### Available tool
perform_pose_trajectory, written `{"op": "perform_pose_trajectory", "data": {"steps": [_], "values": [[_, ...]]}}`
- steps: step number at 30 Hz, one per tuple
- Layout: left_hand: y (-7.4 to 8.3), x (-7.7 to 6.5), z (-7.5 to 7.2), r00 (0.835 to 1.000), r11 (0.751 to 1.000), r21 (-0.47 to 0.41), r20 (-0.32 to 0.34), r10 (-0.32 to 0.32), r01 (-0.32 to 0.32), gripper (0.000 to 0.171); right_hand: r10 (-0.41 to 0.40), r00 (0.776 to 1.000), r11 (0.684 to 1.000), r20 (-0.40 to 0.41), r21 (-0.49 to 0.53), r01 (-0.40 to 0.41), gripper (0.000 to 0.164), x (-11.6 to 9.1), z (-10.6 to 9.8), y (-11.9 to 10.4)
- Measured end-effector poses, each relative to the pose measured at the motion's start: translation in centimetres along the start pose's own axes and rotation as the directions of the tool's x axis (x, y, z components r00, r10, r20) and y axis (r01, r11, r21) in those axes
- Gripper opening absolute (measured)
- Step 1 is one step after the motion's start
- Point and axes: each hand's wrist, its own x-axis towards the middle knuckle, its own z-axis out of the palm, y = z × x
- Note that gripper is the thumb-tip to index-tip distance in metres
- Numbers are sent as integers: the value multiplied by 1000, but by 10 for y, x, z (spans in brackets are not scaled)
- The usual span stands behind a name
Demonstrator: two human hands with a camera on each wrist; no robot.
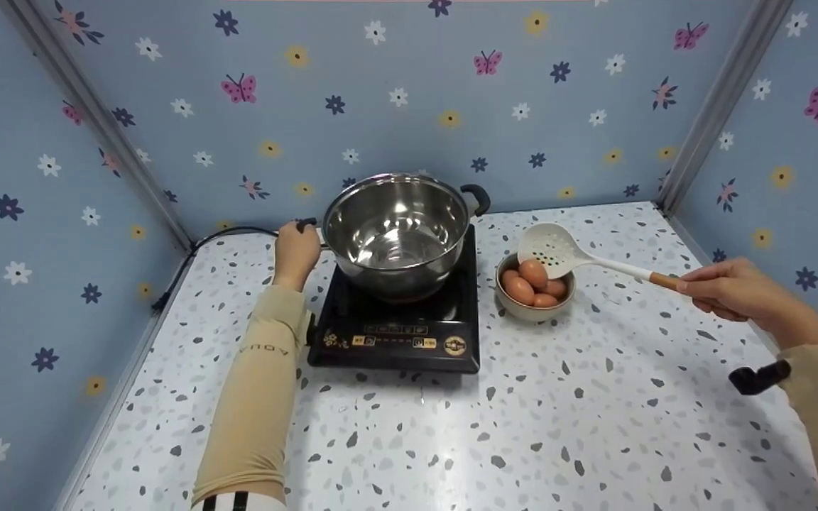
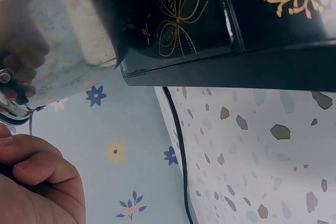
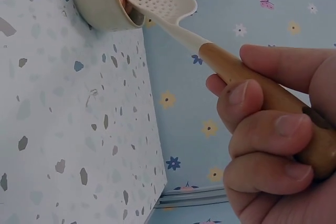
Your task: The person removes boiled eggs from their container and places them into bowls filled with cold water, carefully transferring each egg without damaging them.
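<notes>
My right hand [image 1: 735, 287] grips the wooden handle of a white slotted skimmer [image 1: 554, 248]. The skimmer's head dips into a small bowl [image 1: 531, 311] of several brown eggs [image 1: 520, 289], with one egg [image 1: 533, 272] raised against its edge. In the right wrist view my fingers [image 3: 273, 132] curl round the skimmer handle [image 3: 236, 69]. My left hand [image 1: 297, 250] holds the black left handle [image 1: 305, 224] of a steel pot [image 1: 398, 262]. The pot holds clear liquid and stands on a black induction cooker [image 1: 395, 348]. In the left wrist view the curled fingers [image 2: 42, 166] are beside the pot's handle bracket.
The pot's other handle [image 1: 478, 199] sticks out at the right, near the back wall. A black cord [image 1: 231, 230] runs along the table's left rear edge. Patterned panels [image 1: 395, 92] enclose the back and sides of the speckled table [image 1: 558, 440].
</notes>
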Motion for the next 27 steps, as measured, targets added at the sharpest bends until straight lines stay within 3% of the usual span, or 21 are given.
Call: {"op": "perform_pose_trajectory", "data": {"steps": [8,17,27], "values": [[0,0,-1,1000,1000,-9,11,-10,10,30,37,999,998,-25,42,-36,44,3,0,0],[-2,4,0,999,999,-21,28,-25,26,31,59,997,989,-47,142,-52,11,9,6,-1],[-1,2,-1,999,999,-17,26,-28,29,29,25,998,989,-59,145,-16,13,13,15,-3]]}}
